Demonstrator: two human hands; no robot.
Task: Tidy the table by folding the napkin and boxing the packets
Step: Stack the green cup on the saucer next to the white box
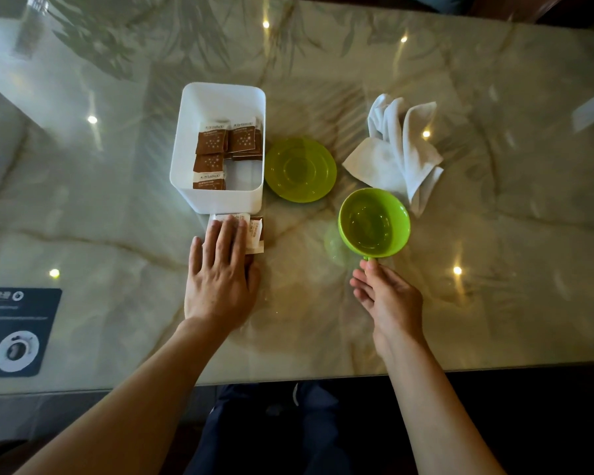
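Observation:
A white box [186, 138] stands on the marble table and holds several brown packets [210, 140]. Just in front of the box lie a few loose packets [256, 234]. My left hand [220, 269] lies flat on them with straight fingers. A crumpled white napkin [396, 149] lies at the right, unfolded. My right hand [388, 296] pinches the small handle of a green cup [374, 222] that sits near the napkin's lower tip.
A green saucer [300, 169] sits between the box and the napkin. A dark printed card [14, 330] lies at the left near the table's front edge [288, 375]. My legs show below the edge.

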